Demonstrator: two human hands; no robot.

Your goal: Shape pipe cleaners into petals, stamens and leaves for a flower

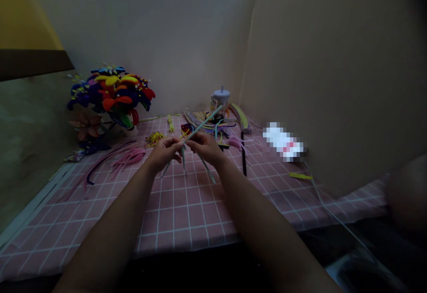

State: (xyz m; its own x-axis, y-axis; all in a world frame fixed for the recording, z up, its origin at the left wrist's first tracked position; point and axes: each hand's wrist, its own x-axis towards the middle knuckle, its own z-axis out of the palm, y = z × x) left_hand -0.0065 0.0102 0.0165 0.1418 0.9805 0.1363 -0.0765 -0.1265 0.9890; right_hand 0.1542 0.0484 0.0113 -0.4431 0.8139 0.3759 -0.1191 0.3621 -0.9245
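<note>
Our left hand (pixel 163 153) and right hand (pixel 207 147) are pinching thin pale-green chenille stems (pixel 203 122) together, and we are risking them springing apart if our grip loosens.

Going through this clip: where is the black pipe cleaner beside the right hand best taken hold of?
Pinch the black pipe cleaner near its free lower end, from above and the near side, with the right hand. It lies nearly straight on the pink grid mat, while its upper end runs toward other stems.
</note>
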